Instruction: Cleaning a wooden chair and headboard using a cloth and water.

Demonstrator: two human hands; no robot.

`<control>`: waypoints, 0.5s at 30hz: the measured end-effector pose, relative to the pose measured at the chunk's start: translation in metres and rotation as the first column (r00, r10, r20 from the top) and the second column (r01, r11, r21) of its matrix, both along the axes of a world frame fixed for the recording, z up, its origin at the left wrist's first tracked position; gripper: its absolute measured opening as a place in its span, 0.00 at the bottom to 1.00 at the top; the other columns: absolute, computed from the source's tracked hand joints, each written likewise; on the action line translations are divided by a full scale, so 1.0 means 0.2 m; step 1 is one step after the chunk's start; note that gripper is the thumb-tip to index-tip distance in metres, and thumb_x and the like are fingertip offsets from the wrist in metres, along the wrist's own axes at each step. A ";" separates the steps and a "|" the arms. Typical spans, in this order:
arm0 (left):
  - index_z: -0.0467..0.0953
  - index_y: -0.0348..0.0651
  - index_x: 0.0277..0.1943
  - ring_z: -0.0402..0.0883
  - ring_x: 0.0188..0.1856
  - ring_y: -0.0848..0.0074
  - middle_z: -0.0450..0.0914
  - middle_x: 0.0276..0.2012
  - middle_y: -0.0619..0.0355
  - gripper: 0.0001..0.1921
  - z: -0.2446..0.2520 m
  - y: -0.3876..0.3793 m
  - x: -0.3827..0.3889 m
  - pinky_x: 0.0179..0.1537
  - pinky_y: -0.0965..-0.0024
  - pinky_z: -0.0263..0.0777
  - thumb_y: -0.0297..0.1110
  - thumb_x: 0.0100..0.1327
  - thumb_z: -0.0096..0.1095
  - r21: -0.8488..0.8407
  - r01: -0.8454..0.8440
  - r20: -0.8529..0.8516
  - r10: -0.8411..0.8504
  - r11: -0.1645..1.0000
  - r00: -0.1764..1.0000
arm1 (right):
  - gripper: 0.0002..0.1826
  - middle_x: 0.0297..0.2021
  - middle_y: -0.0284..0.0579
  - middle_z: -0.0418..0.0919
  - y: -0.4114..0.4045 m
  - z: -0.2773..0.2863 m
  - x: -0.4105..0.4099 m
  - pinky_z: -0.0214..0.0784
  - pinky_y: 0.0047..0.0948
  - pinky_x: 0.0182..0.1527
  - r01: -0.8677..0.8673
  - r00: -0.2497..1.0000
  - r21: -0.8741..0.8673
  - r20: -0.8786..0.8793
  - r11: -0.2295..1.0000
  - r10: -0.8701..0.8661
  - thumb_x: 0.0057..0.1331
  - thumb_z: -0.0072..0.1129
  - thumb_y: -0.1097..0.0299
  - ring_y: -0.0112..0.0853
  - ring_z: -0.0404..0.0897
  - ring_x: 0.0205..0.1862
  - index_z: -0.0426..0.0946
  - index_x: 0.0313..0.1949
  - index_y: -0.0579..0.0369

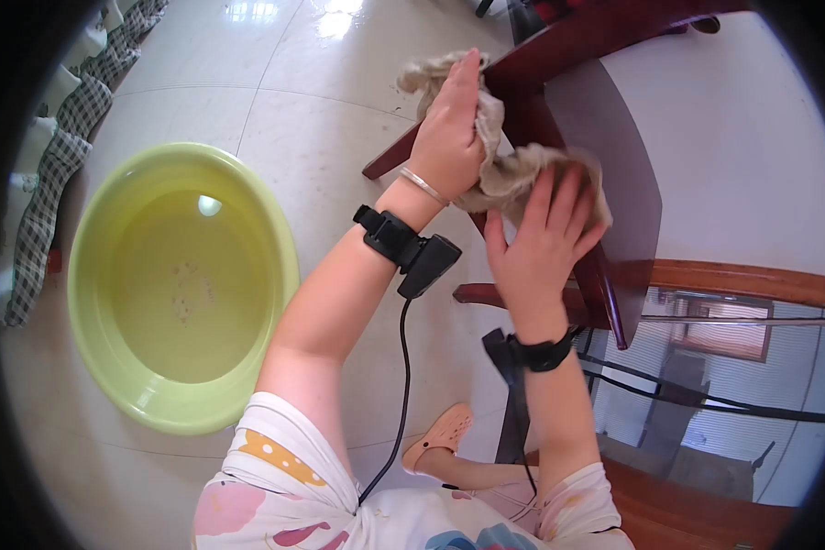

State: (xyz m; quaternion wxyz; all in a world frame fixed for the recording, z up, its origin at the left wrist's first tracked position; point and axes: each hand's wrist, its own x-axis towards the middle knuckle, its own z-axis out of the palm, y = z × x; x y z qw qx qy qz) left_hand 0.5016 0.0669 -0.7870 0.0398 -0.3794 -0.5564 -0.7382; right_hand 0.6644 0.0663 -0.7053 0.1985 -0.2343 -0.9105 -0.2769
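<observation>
A crumpled beige cloth lies over part of a dark red wooden chair in the upper right. My left hand rests on the cloth's upper left part, fingers together and pointing up, with fabric bunched beneath and beside it; whether it grips the fabric is hidden. My right hand presses its spread fingers on the cloth's lower right end, over the chair frame, and is slightly blurred. Black straps with small devices and cables sit on both wrists.
A light green plastic basin with water stands on the tiled floor at left. Checkered fabric hangs at the far left. A glossy surface with a wooden edge lies at lower right. My foot in an orange clog is below.
</observation>
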 end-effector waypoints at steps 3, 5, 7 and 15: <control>0.46 0.32 0.76 0.64 0.71 0.46 0.66 0.69 0.35 0.39 0.16 0.02 0.09 0.70 0.58 0.59 0.37 0.70 0.57 0.272 0.002 -0.029 0.006 0.962 1.000 | 0.37 0.71 0.49 0.62 0.13 0.14 -0.09 0.53 0.59 0.67 -0.071 0.994 0.010 0.083 0.997 0.070 0.58 0.64 0.61 0.52 0.64 0.68 0.67 0.68 0.54; 0.41 0.32 0.77 0.63 0.71 0.47 0.62 0.70 0.34 0.46 0.18 0.02 0.14 0.70 0.59 0.59 0.37 0.66 0.64 0.259 0.051 0.003 -0.053 0.964 0.999 | 0.36 0.72 0.49 0.62 0.18 0.19 -0.09 0.59 0.54 0.67 -0.173 0.977 -0.014 0.121 0.985 0.174 0.58 0.63 0.66 0.52 0.66 0.67 0.67 0.67 0.54; 0.47 0.30 0.75 0.65 0.70 0.47 0.60 0.71 0.33 0.45 0.20 0.03 0.14 0.69 0.59 0.60 0.38 0.64 0.67 0.244 -0.063 -0.001 0.066 0.968 0.998 | 0.35 0.71 0.48 0.64 0.18 0.23 -0.08 0.66 0.43 0.63 -0.224 0.967 -0.055 0.113 0.973 0.229 0.55 0.63 0.71 0.49 0.70 0.64 0.70 0.65 0.56; 0.80 0.36 0.50 0.67 0.66 0.46 0.73 0.61 0.40 0.19 0.36 -0.04 0.54 0.67 0.53 0.62 0.37 0.58 0.66 0.158 0.048 -0.150 -0.025 0.986 0.988 | 0.34 0.66 0.61 0.68 0.13 0.29 0.61 0.64 0.49 0.63 0.024 0.999 -0.314 0.029 0.949 -0.016 0.62 0.63 0.62 0.56 0.67 0.65 0.65 0.65 0.60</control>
